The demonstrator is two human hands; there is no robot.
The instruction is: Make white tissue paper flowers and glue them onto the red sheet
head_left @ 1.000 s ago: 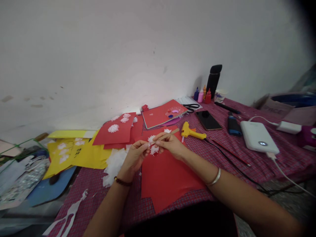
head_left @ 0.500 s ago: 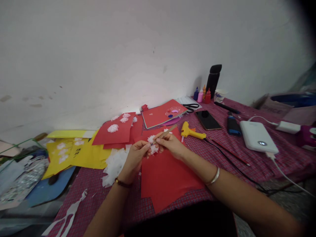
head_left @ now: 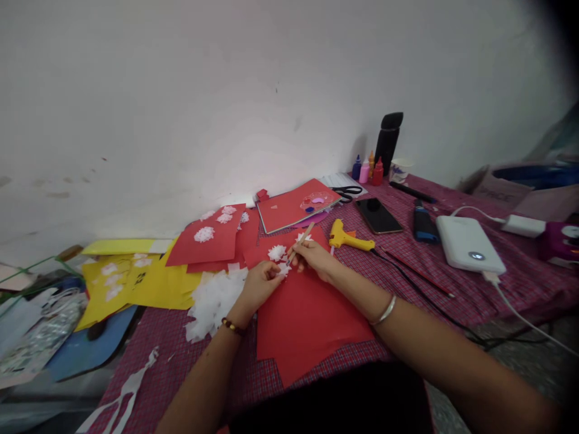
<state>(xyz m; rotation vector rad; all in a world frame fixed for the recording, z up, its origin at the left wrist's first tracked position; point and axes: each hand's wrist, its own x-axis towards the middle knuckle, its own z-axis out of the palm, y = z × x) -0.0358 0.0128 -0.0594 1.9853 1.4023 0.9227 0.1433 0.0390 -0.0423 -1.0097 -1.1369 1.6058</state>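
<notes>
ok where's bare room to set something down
Bare checked tablecloth shows between the white paper strips and left forearm, and between the red rod and white power bank. Crowded: around the left hand and right hand, by white tufts, and where small bottles stand beside a black bottle.

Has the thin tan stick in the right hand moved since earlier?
Yes: the upper end of the thin tan stick has swung left, away from the yellow plastic glue gun.
</notes>
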